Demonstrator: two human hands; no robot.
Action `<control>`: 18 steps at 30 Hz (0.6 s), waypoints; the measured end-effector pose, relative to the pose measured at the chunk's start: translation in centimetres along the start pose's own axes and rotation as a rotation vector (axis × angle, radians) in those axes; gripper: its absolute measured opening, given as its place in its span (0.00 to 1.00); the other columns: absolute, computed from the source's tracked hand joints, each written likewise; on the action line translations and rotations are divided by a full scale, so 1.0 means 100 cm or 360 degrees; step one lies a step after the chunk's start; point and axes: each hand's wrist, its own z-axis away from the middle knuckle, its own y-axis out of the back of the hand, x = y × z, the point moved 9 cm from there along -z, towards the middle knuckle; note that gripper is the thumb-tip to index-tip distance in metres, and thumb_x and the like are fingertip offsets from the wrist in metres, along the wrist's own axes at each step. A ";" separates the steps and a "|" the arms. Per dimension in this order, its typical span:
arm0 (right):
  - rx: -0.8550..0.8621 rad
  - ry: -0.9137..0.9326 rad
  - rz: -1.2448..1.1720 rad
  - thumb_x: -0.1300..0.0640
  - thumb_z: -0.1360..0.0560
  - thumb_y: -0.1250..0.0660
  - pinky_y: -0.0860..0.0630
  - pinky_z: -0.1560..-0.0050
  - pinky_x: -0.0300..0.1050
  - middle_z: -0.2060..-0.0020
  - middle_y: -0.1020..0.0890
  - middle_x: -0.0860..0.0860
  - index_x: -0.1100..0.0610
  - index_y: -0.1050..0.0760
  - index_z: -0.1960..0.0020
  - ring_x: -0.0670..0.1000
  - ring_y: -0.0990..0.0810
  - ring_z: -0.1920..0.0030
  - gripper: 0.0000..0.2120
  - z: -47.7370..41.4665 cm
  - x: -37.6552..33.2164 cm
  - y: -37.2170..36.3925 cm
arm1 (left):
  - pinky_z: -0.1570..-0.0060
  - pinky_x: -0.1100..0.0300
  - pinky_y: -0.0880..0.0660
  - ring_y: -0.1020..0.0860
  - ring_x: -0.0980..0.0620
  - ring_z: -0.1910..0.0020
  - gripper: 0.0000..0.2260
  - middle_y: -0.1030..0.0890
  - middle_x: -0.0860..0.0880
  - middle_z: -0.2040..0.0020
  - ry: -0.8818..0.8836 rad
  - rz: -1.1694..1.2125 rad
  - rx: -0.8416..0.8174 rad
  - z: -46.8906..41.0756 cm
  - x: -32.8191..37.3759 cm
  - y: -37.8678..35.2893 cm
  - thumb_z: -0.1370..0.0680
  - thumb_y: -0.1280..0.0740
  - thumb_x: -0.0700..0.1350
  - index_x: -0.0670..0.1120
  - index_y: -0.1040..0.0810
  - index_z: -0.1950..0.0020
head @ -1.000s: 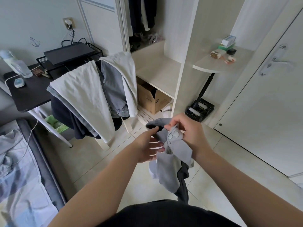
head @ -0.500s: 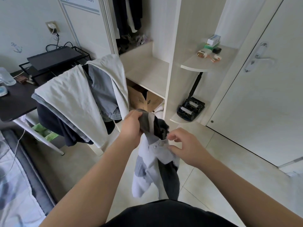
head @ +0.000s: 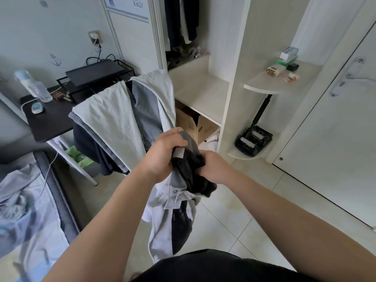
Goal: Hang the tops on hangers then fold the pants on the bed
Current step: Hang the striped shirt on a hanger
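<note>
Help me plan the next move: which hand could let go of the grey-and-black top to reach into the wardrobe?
Probably the right hand. The left hand grips the top at its highest point, so it hangs from there; the right holds bunched dark fabric lower.

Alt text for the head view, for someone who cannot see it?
Both hands grip a bunched grey, white and black top, the left hand high on it, the right hand beside it. Behind hang draped clothes, next to an open wardrobe.

Wall poster (head: 126,7): "& sally" readable, line above unclear. Cardboard box (head: 189,123) label illegible.
</note>
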 end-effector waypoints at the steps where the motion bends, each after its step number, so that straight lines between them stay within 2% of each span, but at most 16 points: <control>1: 0.0080 -0.0032 0.0088 0.60 0.28 0.33 0.23 0.56 0.48 0.60 0.18 0.48 0.42 0.25 0.56 0.54 0.19 0.56 0.12 -0.003 0.005 0.003 | 0.62 0.56 0.33 0.31 0.46 0.63 0.07 0.31 0.42 0.63 -0.0026 -0.0155 0.0028 0.001 0.004 0.008 0.33 0.36 0.35 0.41 0.29 0.58; 3: 0.0259 -0.0107 0.0267 0.60 0.28 0.34 0.26 0.63 0.49 0.63 0.21 0.50 0.50 0.28 0.58 0.54 0.21 0.61 0.06 -0.007 0.017 0.013 | 0.69 0.60 0.36 0.34 0.51 0.71 0.08 0.33 0.48 0.71 -0.0123 -0.0602 0.0173 0.002 0.015 0.032 0.34 0.36 0.34 0.45 0.32 0.66; 5: 0.0363 -0.0144 0.0454 0.59 0.27 0.33 0.33 0.70 0.47 0.66 0.25 0.49 0.50 0.34 0.62 0.52 0.25 0.66 0.11 -0.013 0.027 0.022 | 0.70 0.58 0.38 0.35 0.51 0.72 0.15 0.37 0.52 0.73 -0.0276 -0.1126 0.0282 0.001 0.028 0.049 0.32 0.37 0.31 0.49 0.38 0.68; 7: 0.0382 -0.0150 0.0645 0.61 0.27 0.34 0.37 0.71 0.45 0.65 0.27 0.47 0.49 0.35 0.61 0.50 0.26 0.67 0.13 -0.019 0.034 0.025 | 0.69 0.56 0.39 0.37 0.51 0.70 0.17 0.39 0.52 0.72 -0.0443 -0.1697 0.0244 -0.001 0.034 0.049 0.32 0.40 0.29 0.49 0.42 0.67; 9: 0.0390 -0.0147 0.0823 0.63 0.26 0.34 0.32 0.69 0.45 0.60 0.27 0.48 0.50 0.34 0.57 0.52 0.24 0.65 0.11 -0.024 0.039 0.027 | 0.69 0.58 0.43 0.42 0.51 0.68 0.18 0.40 0.51 0.70 -0.0532 -0.2101 0.0224 -0.004 0.038 0.049 0.34 0.41 0.28 0.49 0.44 0.66; 11: 0.0341 -0.0239 0.0963 0.63 0.25 0.34 0.23 0.61 0.49 0.54 0.25 0.51 0.53 0.31 0.51 0.56 0.21 0.58 0.08 -0.025 0.054 0.028 | 0.68 0.55 0.46 0.43 0.50 0.66 0.18 0.40 0.50 0.68 -0.0548 -0.2221 0.0274 -0.008 0.044 0.056 0.36 0.43 0.27 0.49 0.45 0.66; 13: 0.0282 -0.0359 0.0986 0.61 0.24 0.35 0.21 0.54 0.51 0.51 0.24 0.53 0.56 0.29 0.47 0.58 0.20 0.52 0.06 -0.024 0.072 0.032 | 0.66 0.54 0.47 0.43 0.49 0.65 0.18 0.39 0.50 0.68 -0.0574 -0.2258 0.0357 -0.013 0.052 0.064 0.37 0.43 0.26 0.48 0.45 0.65; 16: 0.0369 -0.0358 0.0834 0.64 0.24 0.36 0.24 0.58 0.50 0.51 0.22 0.55 0.57 0.28 0.50 0.58 0.22 0.55 0.05 -0.029 0.074 0.052 | 0.66 0.53 0.45 0.40 0.48 0.65 0.17 0.37 0.48 0.66 -0.0544 -0.2386 0.0450 -0.026 0.058 0.072 0.36 0.44 0.27 0.48 0.44 0.65; 18: 0.0504 -0.0266 0.0634 0.67 0.26 0.36 0.26 0.61 0.49 0.54 0.21 0.56 0.57 0.29 0.52 0.58 0.23 0.57 0.07 -0.038 0.062 0.077 | 0.67 0.53 0.37 0.33 0.45 0.63 0.14 0.31 0.47 0.62 -0.0409 -0.2463 0.0489 -0.041 0.058 0.082 0.33 0.44 0.29 0.48 0.38 0.63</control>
